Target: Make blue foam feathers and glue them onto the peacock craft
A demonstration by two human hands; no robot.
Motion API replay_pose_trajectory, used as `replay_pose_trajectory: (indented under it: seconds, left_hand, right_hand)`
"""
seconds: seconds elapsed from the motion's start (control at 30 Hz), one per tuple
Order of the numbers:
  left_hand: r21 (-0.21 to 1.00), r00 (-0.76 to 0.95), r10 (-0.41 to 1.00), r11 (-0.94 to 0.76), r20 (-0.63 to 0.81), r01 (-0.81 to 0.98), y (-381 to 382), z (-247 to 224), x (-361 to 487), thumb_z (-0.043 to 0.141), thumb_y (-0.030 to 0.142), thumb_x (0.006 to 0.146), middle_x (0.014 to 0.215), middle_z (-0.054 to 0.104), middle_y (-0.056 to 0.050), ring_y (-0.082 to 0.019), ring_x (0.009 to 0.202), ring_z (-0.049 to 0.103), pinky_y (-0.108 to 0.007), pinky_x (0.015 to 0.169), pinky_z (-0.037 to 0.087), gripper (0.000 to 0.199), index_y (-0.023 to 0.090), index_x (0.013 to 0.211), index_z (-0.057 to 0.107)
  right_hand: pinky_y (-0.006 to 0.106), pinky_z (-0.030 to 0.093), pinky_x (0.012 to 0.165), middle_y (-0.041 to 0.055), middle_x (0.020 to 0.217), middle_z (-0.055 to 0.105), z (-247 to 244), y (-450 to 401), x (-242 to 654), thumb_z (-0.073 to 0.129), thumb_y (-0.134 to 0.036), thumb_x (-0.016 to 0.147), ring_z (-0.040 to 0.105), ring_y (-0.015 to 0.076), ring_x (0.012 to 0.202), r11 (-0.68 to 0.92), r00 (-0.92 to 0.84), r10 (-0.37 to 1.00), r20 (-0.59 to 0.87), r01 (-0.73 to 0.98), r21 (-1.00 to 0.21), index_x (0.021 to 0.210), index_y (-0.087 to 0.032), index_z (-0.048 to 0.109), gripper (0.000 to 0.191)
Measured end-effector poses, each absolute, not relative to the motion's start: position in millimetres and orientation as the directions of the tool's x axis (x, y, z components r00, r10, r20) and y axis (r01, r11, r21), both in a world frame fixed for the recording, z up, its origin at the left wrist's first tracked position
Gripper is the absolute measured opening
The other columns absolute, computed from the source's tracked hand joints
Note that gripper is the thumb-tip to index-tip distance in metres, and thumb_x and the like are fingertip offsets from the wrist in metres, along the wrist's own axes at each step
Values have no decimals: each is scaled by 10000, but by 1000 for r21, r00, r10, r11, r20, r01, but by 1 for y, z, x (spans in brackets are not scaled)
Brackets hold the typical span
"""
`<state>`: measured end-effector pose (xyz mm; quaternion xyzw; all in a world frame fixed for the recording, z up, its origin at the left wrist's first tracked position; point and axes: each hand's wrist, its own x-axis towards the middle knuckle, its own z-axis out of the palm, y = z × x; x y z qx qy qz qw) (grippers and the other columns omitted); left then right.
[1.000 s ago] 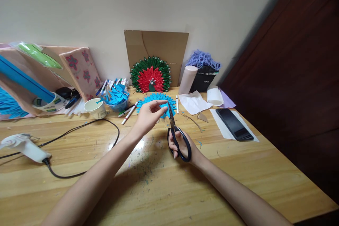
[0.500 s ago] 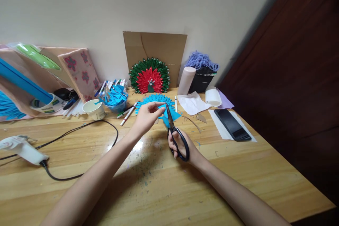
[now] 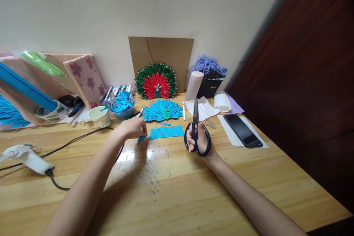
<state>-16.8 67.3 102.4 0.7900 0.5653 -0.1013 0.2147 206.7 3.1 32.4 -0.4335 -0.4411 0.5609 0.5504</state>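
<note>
My left hand point(image 3: 134, 127) is closed in a pinch on a small blue paper triangle point(image 3: 142, 139), just above the table. My right hand point(image 3: 201, 138) grips dark-handled scissors point(image 3: 196, 118), their blades pointing up and nearly together. Between the hands lies a blue paper strip point(image 3: 166, 132) marked with zigzag lines, flat on the wood. A small blue scrap point(image 3: 165, 124) lies just beyond it. Behind that is a blue fan-shaped peacock point(image 3: 162, 110) with a green body. A red and green peacock point(image 3: 156, 81) leans on a cardboard sheet point(image 3: 163, 49).
On the left stand a paper cup point(image 3: 100, 118), a tub of blue paper pieces point(image 3: 121, 108) and a white hot glue gun point(image 3: 29, 158) with a black cord. A white marker point(image 3: 184, 111), a white roll point(image 3: 222, 101) and a phone point(image 3: 242, 130) lie to the right.
My hands have moved apart. The blue strip now lies flat on the table, while my left hand has gone left and down with a triangle. The scissors have shifted right, away from the paper.
</note>
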Motion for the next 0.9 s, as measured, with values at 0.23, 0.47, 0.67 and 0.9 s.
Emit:
replay_pose_trajectory:
  seconds: [0.23, 0.47, 0.67, 0.9]
  left_hand:
    - [126, 161, 973, -142, -164, 982, 77, 88, -12, 535, 400, 747, 964, 670, -107, -260, 902, 604, -293, 680, 430, 290, 182, 878, 675]
    - [454, 326, 907, -180, -267, 872, 93, 42, -7, 743, 277, 529, 821, 685, -60, -206, 800, 621, -224, 609, 421, 371, 139, 860, 649]
    - [533, 384, 871, -177, -306, 827, 92, 44, -8, 701, 198, 542, 687, 669, -25, -177, 697, 614, -211, 549, 407, 163, 156, 693, 657]
    - [758, 485, 826, -113, -288, 643, 90, 57, -9, 660, 260, 622, 642, 621, -12, -144, 649, 578, -231, 586, 419, 152, 142, 704, 611]
  right_hand:
    - [155, 325, 263, -105, 372, 379, 25, 6, 205, 395, -826, 592, 385, 55, 240, -23, 4, 1000, -25, -255, -967, 662, -200, 399, 630]
    - [147, 330, 266, -103, 370, 392, 21, 6, 203, 427, -810, 597, 390, 50, 240, -42, -6, 999, -41, -252, -967, 660, -192, 414, 621]
    - [155, 317, 265, -99, 364, 395, 20, 6, 202, 434, -809, 595, 391, 57, 235, -54, -19, 999, -51, -250, -967, 648, -194, 413, 618]
    - [167, 324, 270, -100, 375, 387, 19, 5, 199, 407, -808, 615, 383, 60, 246, -60, -42, 998, -52, -217, -974, 670, -197, 422, 613]
